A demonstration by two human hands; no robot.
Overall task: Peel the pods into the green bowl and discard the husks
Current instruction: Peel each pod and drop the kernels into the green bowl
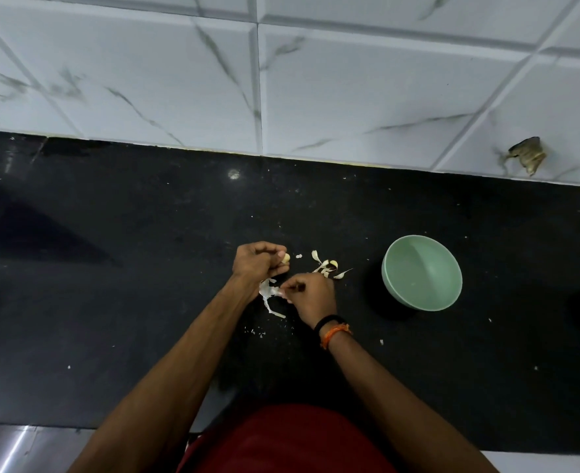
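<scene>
Pinching a pale garlic pod (285,258) in curled fingers, the left hand (255,263) holds firm while the right hand (312,295) grips a white papery husk (269,292); best pull steadily away. The round green plastic bowl (421,272) sits empty, right.

left hand (256,262) gripping pod (286,258), right hand (312,295) pinching husk (270,293)

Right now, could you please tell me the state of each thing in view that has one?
Green bowl: upright, empty.
Clove: held in left hand.
Husk strip: pinched by right hand.
Loose husks: lying on black counter.
</scene>
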